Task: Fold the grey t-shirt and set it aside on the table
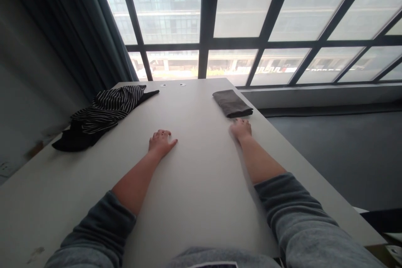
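My left hand rests on the white table, left of the middle. Its thumb is stretched away from loosely bent fingers, and nothing is in it. On the right side of the table lies my right hand, fingers curled in and holding nothing that I can see. Just beyond it is a dark grey folded cloth, lying flat with its near edge close to the knuckles. A crumpled black garment with white stripes lies along the table's left edge, apart from my left hand.
Two small white round pieces with dark centres, one right of the other, sit near the table's far edge. Behind stand large dark-framed windows. A dark curtain hangs at the left, and grey floor stretches to the right.
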The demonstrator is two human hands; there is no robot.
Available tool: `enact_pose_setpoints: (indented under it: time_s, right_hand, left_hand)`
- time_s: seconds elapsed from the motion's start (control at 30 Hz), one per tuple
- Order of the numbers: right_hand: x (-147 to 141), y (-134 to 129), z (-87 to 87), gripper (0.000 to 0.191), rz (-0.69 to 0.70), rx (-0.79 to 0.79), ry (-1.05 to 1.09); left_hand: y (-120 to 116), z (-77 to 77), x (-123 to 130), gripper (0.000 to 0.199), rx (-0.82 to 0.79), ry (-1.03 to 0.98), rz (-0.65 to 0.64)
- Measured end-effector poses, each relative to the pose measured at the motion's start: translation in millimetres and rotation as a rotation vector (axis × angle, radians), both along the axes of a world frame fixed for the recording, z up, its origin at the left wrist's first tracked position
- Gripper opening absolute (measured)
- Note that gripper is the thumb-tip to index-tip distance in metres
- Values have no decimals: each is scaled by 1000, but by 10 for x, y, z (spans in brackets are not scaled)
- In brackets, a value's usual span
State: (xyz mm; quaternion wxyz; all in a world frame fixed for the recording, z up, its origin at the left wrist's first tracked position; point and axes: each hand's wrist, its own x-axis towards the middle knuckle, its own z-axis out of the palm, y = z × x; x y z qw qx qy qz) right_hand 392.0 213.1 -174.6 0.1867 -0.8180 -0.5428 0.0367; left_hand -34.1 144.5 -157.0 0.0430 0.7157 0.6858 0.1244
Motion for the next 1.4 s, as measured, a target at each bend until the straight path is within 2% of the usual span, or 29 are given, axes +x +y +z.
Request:
enact_pose_setpoints:
  time_s: [0.17, 0.33, 0.53, 0.7, 0.8, 0.97, 1.1, 1.27, 1.4]
  right_hand:
    - [-212, -304, 24, 61, 138, -46, -124]
    - [-406, -612, 77, 48, 321, -67, -197]
    - [-473, -912, 25, 51, 483, -72, -318]
    - [-418, -1118, -55, 53, 596, -17, -354]
    - [-397, -1166, -65, 53, 627, 6, -341]
    - [-389, -1138, -57, 58, 637, -2, -321]
    - [-369, -1133, -54, 57, 653, 0, -307]
    - [-345, -1142, -73, 56, 650, 24, -295]
    - [-333, -1145, -84, 57, 633, 14, -283]
  left_hand:
    - [61, -42, -109, 45, 34, -11, 124]
    - [63, -50, -424, 40, 33, -24, 205]
    - [-15, -49, -993, 41, -4, -41, 248]
    - [-129, -50, -1617, 42, 10, -60, 366]
    - [-176, -73, -1861, 41, 24, -76, 436]
    - [-134, -124, -1920, 42, 67, -119, 468]
    - [-53, -95, -1953, 57, 131, -174, 507]
    - [48, 15, -2094, 75, 177, -253, 667]
    - [128, 62, -2174, 81, 183, -302, 793]
